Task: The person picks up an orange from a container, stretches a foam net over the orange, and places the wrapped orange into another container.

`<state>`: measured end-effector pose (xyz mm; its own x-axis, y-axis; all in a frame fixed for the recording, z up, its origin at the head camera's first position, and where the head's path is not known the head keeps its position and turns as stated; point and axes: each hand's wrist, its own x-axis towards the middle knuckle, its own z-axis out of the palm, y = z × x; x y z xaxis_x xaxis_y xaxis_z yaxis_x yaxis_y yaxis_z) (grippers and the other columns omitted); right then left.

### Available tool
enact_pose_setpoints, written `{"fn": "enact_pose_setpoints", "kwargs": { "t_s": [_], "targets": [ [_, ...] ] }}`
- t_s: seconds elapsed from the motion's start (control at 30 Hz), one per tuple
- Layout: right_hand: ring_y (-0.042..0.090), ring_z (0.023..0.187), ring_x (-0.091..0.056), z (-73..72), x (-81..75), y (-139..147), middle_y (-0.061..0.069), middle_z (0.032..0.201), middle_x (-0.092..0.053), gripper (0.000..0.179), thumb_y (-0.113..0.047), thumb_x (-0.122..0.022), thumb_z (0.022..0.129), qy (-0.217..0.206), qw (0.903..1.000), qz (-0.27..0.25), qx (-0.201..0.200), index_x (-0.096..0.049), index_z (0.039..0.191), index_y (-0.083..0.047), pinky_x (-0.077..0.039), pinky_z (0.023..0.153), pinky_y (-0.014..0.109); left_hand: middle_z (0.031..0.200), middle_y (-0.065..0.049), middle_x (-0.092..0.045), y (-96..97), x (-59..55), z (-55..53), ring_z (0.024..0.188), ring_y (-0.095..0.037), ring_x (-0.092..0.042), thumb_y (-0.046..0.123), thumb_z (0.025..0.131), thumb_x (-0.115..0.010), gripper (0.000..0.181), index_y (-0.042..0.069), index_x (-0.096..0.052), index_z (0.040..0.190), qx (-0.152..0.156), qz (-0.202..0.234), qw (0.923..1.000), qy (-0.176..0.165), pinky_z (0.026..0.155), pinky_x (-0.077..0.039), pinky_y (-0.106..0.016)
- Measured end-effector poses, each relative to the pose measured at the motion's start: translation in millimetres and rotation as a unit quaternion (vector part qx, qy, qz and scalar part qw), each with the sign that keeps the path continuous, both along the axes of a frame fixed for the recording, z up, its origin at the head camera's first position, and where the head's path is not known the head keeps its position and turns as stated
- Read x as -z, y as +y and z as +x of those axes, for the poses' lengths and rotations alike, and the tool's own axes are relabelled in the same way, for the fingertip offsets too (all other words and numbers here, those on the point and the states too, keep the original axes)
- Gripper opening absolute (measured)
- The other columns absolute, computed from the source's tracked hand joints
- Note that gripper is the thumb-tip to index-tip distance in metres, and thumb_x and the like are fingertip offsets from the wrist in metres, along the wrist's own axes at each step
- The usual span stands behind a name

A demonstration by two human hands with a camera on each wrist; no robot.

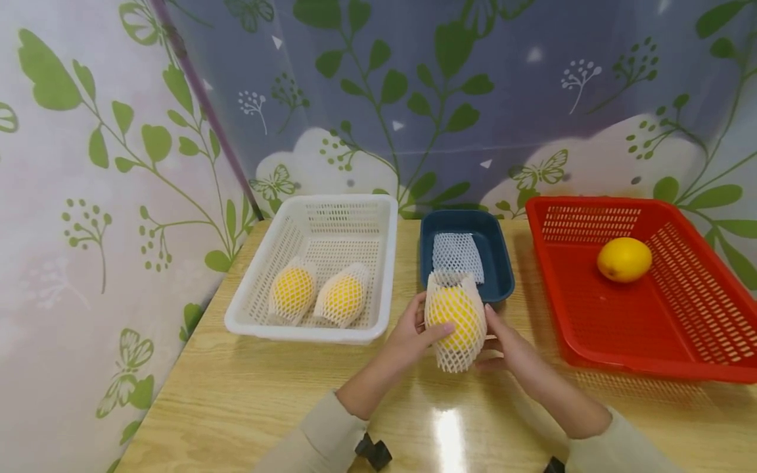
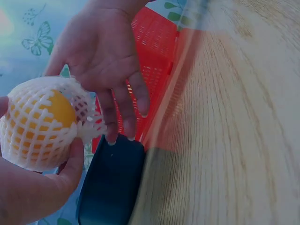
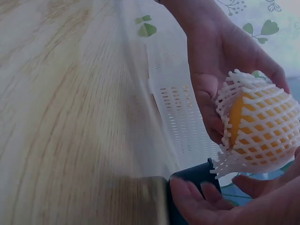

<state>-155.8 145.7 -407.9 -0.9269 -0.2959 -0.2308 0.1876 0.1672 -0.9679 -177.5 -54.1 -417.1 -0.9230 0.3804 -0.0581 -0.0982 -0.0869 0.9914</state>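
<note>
A yellow lemon (image 1: 452, 309) wears a white foam net sleeve (image 1: 455, 361) and is held up over the table's near side. My left hand (image 1: 409, 336) grips it from the left, thumb across the front. Beside its right flank is my right hand (image 1: 513, 349), with fingertips at the netting. In the left wrist view the right hand's fingers (image 2: 123, 105) stretch out straight past the net's loose end. The right wrist view shows the sleeve's frayed open end, with bare yellow peel (image 3: 236, 119) inside it.
A white basket (image 1: 387, 263) at left holds two netted lemons (image 1: 292, 293). Behind my hands, a dark blue tray (image 1: 503, 266) holds a flat foam net (image 1: 458, 253). At right, a red basket (image 1: 568, 309) contains one bare lemon (image 1: 624, 259). A patterned wall borders the wooden table (image 1: 236, 407).
</note>
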Motion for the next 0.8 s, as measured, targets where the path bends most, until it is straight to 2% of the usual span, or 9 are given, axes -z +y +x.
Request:
{"fn": "enact_pose_setpoints", "kwargs": {
  "t_s": [0.07,0.17,0.27,0.33,0.43,0.53,0.67,0.8],
  "targets": [
    [0.038,0.122,-0.047,1.6,-3.0,-1.0,0.021,0.141,-0.039,0.067,-0.051,-0.02,0.104,0.032,0.9993,0.018,0.001,-0.029,0.148,-0.001,-0.046,0.098,0.051,0.124,-0.015,-0.059,-0.3,-0.2,-0.2,0.107,-0.023,-0.061,0.019,0.091,-0.065,0.066,0.012,-0.031,0.147,-0.001,0.005,0.9999,-0.013,0.094,-0.051,-0.038],
    [0.041,0.132,-0.036,3.1,-5.4,-1.4,0.021,0.15,-0.03,0.06,-0.042,-0.022,0.106,0.087,0.9961,0.012,-0.008,-0.021,0.152,-0.003,-0.037,0.105,0.056,0.126,-0.017,-0.058,-0.4,-0.7,0.1,0.109,-0.024,-0.061,0.019,0.092,-0.064,0.066,0.011,-0.03,0.148,0.002,0.015,0.9996,-0.024,0.095,-0.05,-0.04],
    [0.04,0.13,-0.038,3.6,-7.1,-1.5,0.023,0.146,-0.035,0.055,-0.031,-0.032,0.106,0.135,0.9909,0.003,-0.006,-0.018,0.153,-0.006,-0.034,0.105,0.06,0.126,-0.018,-0.058,-0.3,-0.8,0.8,0.108,-0.024,-0.061,0.018,0.093,-0.062,0.065,0.009,-0.029,0.148,0.007,0.024,0.9992,-0.03,0.095,-0.05,-0.04],
    [0.039,0.126,-0.043,4.2,-7.9,-2.0,0.025,0.143,-0.039,0.057,-0.024,-0.041,0.104,0.148,0.989,0.002,-0.001,-0.02,0.153,-0.008,-0.037,0.103,0.058,0.124,-0.018,-0.059,-0.3,-0.8,1.1,0.107,-0.023,-0.062,0.018,0.093,-0.062,0.064,0.009,-0.029,0.148,0.01,0.025,0.9991,-0.032,0.095,-0.05,-0.04],
    [0.038,0.116,-0.052,4.9,-8.1,-3.6,0.027,0.138,-0.045,0.064,-0.019,-0.056,0.098,0.144,0.9895,0.01,0.011,-0.023,0.152,-0.009,-0.048,0.096,0.049,0.123,-0.017,-0.059,-0.8,-0.7,1.3,0.106,-0.022,-0.062,0.02,0.094,-0.062,0.063,0.009,-0.03,0.147,0.012,0.014,0.9994,-0.03,0.094,-0.051,-0.039],
    [0.037,0.115,-0.054,5.3,-6.4,-5.2,0.026,0.139,-0.044,0.069,-0.018,-0.063,0.094,0.13,0.9913,0.012,0.016,-0.025,0.151,-0.008,-0.052,0.091,0.042,0.125,-0.015,-0.058,-0.5,-0.9,1.4,0.108,-0.021,-0.06,0.022,0.094,-0.063,0.062,0.009,-0.031,0.146,0.015,0.001,0.9996,-0.026,0.094,-0.05,-0.037],
    [0.039,0.117,-0.052,4.3,-2.8,-6.0,0.026,0.139,-0.045,0.069,-0.02,-0.064,0.093,0.115,0.9929,0.01,0.026,-0.026,0.15,-0.006,-0.051,0.092,0.045,0.13,-0.013,-0.055,0.8,-0.9,1.4,0.113,-0.023,-0.058,0.023,0.093,-0.065,0.064,0.008,-0.031,0.145,0.016,-0.005,0.9994,-0.03,0.095,-0.05,-0.037],
    [0.04,0.12,-0.05,2.3,-0.4,-5.9,0.026,0.14,-0.043,0.068,-0.025,-0.062,0.095,0.087,0.9957,0.006,0.032,-0.025,0.149,-0.006,-0.047,0.097,0.05,0.13,-0.015,-0.056,0.7,-1.6,1.4,0.112,-0.023,-0.059,0.025,0.097,-0.06,0.06,0.007,-0.032,0.146,0.011,0.001,0.9988,-0.048,0.095,-0.05,-0.038]
  ]
}}
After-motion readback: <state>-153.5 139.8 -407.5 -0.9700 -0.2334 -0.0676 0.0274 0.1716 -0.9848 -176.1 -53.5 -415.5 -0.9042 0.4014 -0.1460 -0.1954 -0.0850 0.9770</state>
